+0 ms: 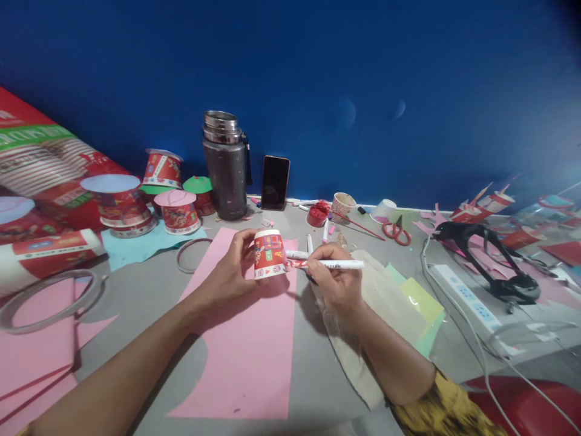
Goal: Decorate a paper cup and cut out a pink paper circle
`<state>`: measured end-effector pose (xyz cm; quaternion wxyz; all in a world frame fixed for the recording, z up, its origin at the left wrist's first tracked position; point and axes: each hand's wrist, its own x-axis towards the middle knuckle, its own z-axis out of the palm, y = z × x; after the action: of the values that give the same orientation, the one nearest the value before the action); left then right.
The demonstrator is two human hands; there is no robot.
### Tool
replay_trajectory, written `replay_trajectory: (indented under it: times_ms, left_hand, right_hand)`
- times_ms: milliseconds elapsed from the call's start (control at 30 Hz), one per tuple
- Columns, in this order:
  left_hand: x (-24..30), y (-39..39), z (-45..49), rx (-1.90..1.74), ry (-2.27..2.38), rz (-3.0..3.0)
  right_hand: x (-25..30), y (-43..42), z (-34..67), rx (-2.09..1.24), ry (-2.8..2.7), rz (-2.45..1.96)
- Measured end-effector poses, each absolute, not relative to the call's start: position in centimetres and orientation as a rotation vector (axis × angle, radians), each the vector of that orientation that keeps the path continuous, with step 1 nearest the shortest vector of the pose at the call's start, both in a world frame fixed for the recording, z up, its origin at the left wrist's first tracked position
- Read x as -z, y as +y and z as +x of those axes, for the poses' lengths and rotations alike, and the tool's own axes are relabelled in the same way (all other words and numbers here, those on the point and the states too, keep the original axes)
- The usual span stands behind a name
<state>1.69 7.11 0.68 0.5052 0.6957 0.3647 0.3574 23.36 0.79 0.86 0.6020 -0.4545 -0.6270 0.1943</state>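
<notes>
My left hand (235,266) is closed around a red patterned paper cup (269,253), which has a white band along its lower edge. The cup is held over a cut sheet of pink paper (254,351). In my right hand (336,278) is a white acrylic marker (347,264), gripped between thumb and fingers. Its tip end points left at the cup; whether it touches the cup I cannot tell. Another white marker (310,243) lies just behind my right hand. A beige cloth (385,303) lies beneath and beside the right forearm.
Several paper-topped cups (175,212) stand left, near tape rolls (54,300). Behind are a dark flask (226,169) and a phone (275,181). Scissors (397,231), a power strip (467,303), cables and a black head strap (490,260) lie right.
</notes>
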Motion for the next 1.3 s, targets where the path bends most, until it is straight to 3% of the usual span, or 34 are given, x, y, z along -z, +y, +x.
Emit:
replay_trajectory:
  times_ms: [1300]
  left_hand:
    - [-0.6, 6.8, 1.9, -0.828, 0.879, 1.62]
  right_hand:
    - [-1.5, 0.6, 23.4, -0.542, -1.569, -1.007]
